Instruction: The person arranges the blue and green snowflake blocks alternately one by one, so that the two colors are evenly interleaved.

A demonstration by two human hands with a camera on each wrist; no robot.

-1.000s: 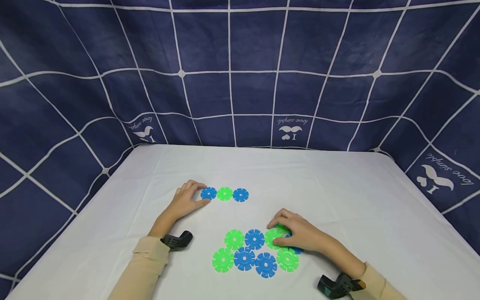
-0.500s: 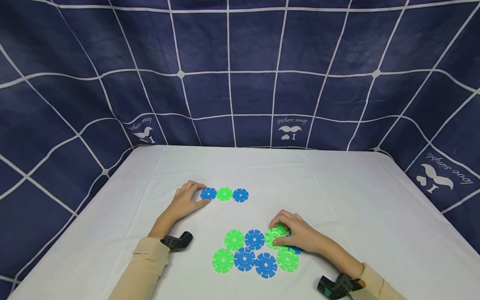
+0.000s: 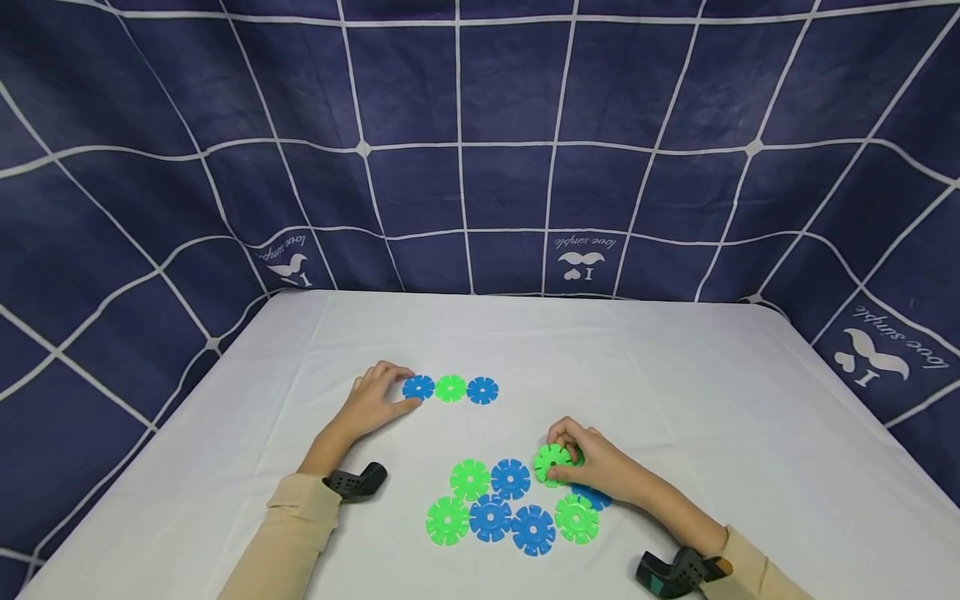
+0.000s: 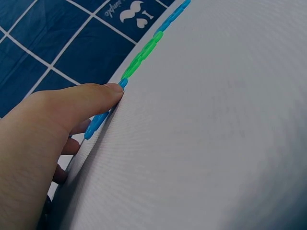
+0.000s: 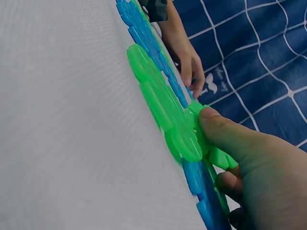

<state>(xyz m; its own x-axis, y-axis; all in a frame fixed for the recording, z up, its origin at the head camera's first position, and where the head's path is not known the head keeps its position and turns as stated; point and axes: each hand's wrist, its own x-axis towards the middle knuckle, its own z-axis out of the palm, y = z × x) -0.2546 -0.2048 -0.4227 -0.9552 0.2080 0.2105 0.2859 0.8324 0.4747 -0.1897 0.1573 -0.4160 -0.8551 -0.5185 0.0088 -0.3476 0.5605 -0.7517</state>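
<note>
As right fingers (image 3: 566, 427) edge-pinch green disc (image 3: 544, 460), tablecloth (image 3: 652, 367) beyond — wide.

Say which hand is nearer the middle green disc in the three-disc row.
Left: the left hand pinches the blue disc just left of the middle green disc. The right hand is farther, to the lower right in the head view, holding another green disc.

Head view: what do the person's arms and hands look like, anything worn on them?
The left hand and right hand are bare, without gloves. The left sleeve and right sleeve are beige. The left wrist device is black with small dots; the right wrist device is black with a teal-green patch.
</note>
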